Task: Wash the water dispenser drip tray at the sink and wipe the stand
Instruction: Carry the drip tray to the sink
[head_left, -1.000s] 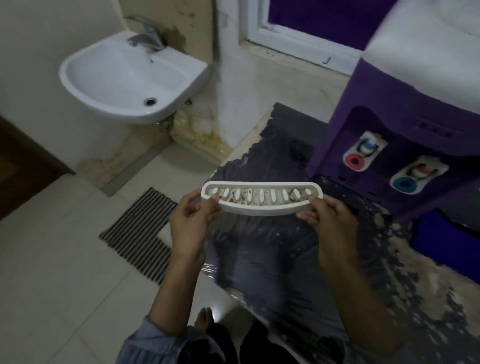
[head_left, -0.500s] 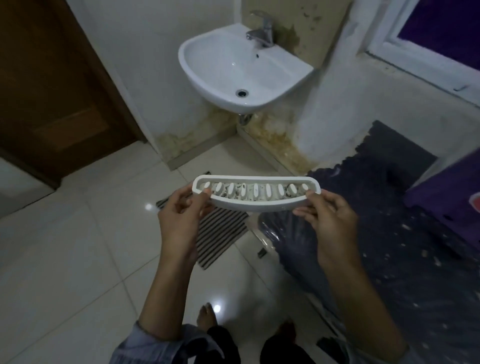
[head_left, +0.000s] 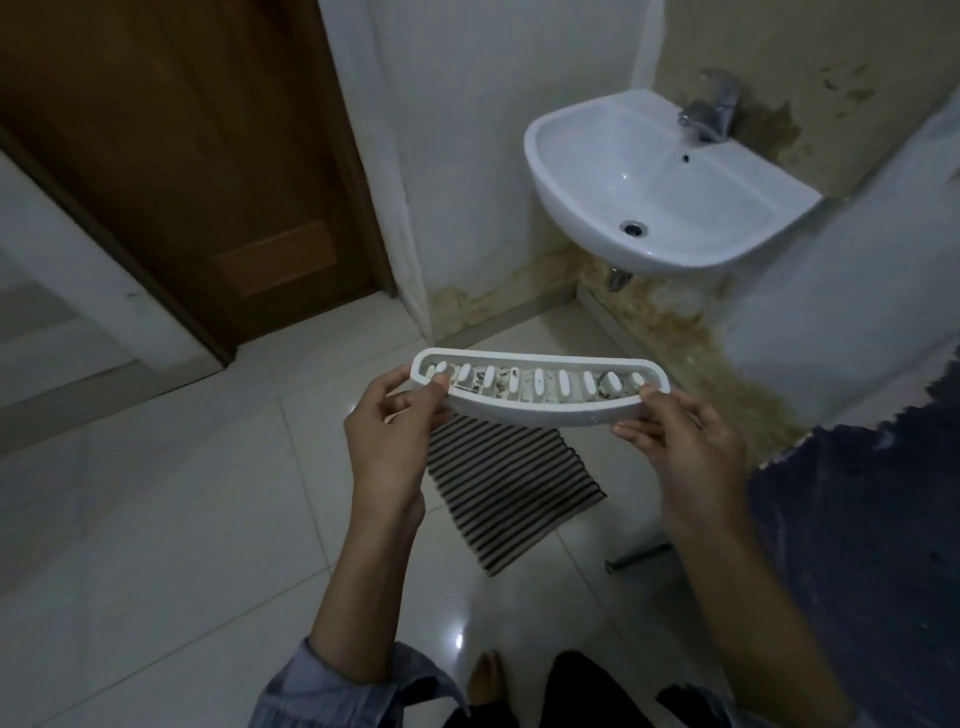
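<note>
I hold a curved white drip tray (head_left: 540, 387) level in front of me, its slotted top speckled with dark dirt. My left hand (head_left: 387, 436) pinches its left end and my right hand (head_left: 675, 441) grips its right end. The white wall sink (head_left: 660, 182) hangs ahead to the upper right, with a chrome tap (head_left: 709, 111) at its back and a drain in the bowl. A dark, worn stand top (head_left: 872, 519) shows at the right edge. The water dispenser is out of view.
A striped floor mat (head_left: 511, 493) lies on the glossy tiles under the tray. A brown wooden door (head_left: 171, 156) stands at the upper left beside a white wall corner. The wall below the sink is stained. My bare foot (head_left: 485, 675) shows at the bottom.
My view has swung left, away from the purple dispenser, which has left the frame. The sink has shifted to the upper right and the door has come into view. Both hands keep the tray.
</note>
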